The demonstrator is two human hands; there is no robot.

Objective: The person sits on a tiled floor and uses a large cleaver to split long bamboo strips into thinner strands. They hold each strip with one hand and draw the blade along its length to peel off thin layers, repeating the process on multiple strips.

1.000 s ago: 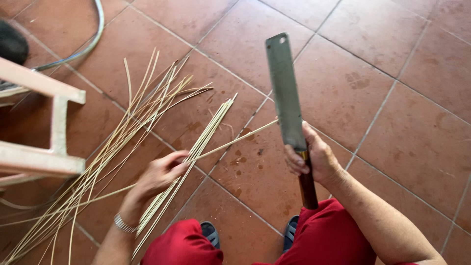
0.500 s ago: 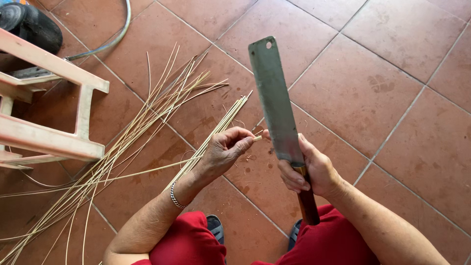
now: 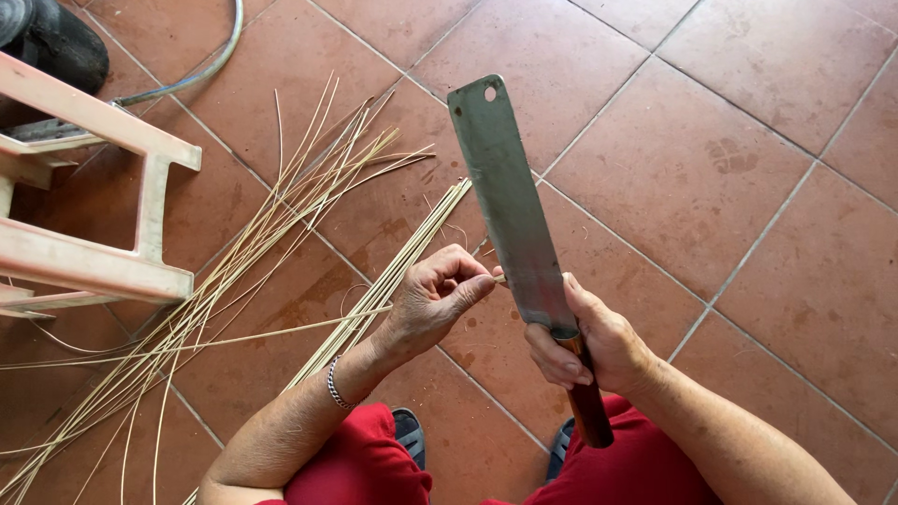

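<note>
Underfoot, a floor (image 3: 711,168) of reddish-brown square tiles fills nearly the whole view, its pale joints running on a slant. At the left edge stands a pale pink plastic stool (image 3: 94,252), only part of it showing, with a dark round object (image 3: 56,42) and a grey hose (image 3: 201,70) behind it at the top left corner. From beneath the stool a loose spread of thin pale strips (image 3: 234,271) fans across the tiles toward the upper middle, and a tighter bundle of strips (image 3: 393,276) lies just right of it, running from the lower left up toward the blade.

Near the middle, a long flat knife (image 3: 510,215) with a squared-off tip and a small hole near that tip points up and slightly left. Its brown handle (image 3: 585,397) sits in the right hand (image 3: 589,346), whose fingers are wrapped tightly around it, thumb lying along the base of the blade.

Just left of the blade is the left hand (image 3: 435,299), a silver bracelet (image 3: 335,385) on its wrist. Thumb and forefinger are pinched together on the end of a single strip (image 3: 499,278); only a short stub of it shows past the fingertips, reaching the blade's left edge, and the rest is hidden by the hand. Whether the stub touches the steel I cannot tell.

Red trousers (image 3: 645,468) and dark shoes (image 3: 409,435) show along the bottom edge.
</note>
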